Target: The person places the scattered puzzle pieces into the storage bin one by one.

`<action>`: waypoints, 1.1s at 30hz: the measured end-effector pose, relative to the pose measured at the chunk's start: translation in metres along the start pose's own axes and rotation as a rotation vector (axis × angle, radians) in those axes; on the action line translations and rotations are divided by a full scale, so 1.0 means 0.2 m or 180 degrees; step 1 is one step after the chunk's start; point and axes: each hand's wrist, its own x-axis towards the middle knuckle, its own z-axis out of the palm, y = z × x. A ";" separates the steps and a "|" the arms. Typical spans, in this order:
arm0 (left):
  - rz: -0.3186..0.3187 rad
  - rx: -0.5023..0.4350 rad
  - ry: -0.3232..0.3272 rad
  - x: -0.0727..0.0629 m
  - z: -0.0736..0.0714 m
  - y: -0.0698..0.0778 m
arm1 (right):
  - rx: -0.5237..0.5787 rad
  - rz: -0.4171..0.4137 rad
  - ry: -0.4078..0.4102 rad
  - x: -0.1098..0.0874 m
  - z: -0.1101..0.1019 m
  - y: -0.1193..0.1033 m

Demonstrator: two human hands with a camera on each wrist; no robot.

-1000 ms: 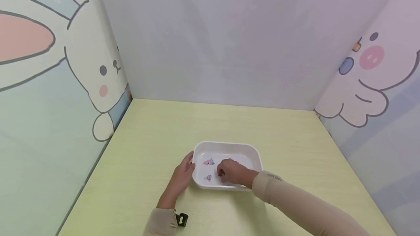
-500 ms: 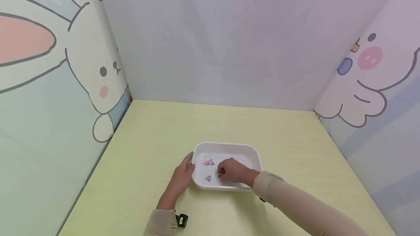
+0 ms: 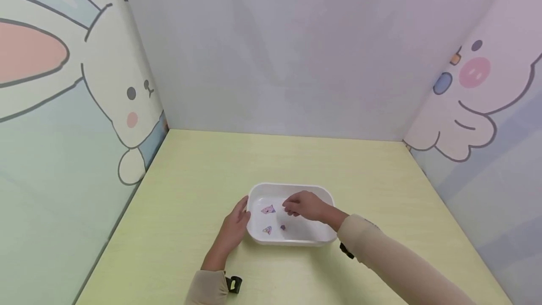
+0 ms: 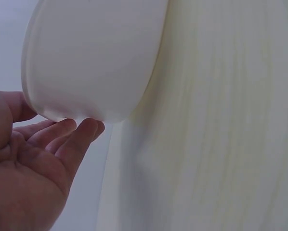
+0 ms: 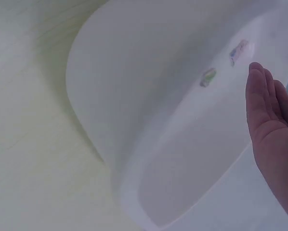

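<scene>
My left hand point(image 3: 234, 227) holds the left end of a white rectangular plastic tray point(image 3: 305, 243), thumb at the rim and fingertips against the outer wall, as the left wrist view shows. In the tray lie a pink-and-purple printed piece point(image 3: 268, 209), a smaller triangular printed piece point(image 3: 267, 230) and a tiny dark piece point(image 3: 282, 227). Over the tray's middle hovers my right hand point(image 3: 306, 205), its fingers loosely bent above the tiny piece. From the right wrist, those fingers look nearly straight with the thumb apart, and two coloured pieces point(image 5: 208, 77) show on the tray floor.
The tray stands on a pale yellow table point(image 3: 203, 164). A grey back wall point(image 3: 271, 60) and side panels with a cartoon rabbit point(image 3: 114, 74) and another cartoon animal point(image 3: 474, 102) enclose it. Black bands point(image 3: 234, 284) show at both wrists.
My right hand has let go of the tiny dark piece, which now lies in full view, and has lifted up and away from it. The left hand stays at the tray's end.
</scene>
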 end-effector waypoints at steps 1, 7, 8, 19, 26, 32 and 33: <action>0.0005 -0.0003 0.0002 0.00 0.00 0.00 | 0.0146 -0.0001 0.0036 -0.01 -0.02 0.00; -0.0010 0.0028 0.0001 0.00 -0.01 0.00 | 0.0787 -0.0069 0.0149 -0.10 -0.15 -0.01; -0.0012 0.0034 -0.0001 0.00 -0.01 -0.01 | 0.0857 -0.0072 0.0174 -0.11 -0.18 -0.02; 0.0051 0.0003 -0.0019 0.00 -0.01 -0.01 | 0.1291 -0.0249 0.0569 -0.28 -0.37 0.06; 0.0048 0.0013 -0.0027 0.00 0.00 -0.01 | 0.1445 -0.0169 0.0838 -0.37 -0.44 0.13; 0.0009 0.0022 -0.0008 0.01 0.00 -0.02 | 0.1596 -0.0189 0.0953 -0.44 -0.46 0.21; -0.0003 0.0015 -0.0008 0.01 0.00 -0.01 | 0.1623 -0.0201 0.0964 -0.45 -0.46 0.23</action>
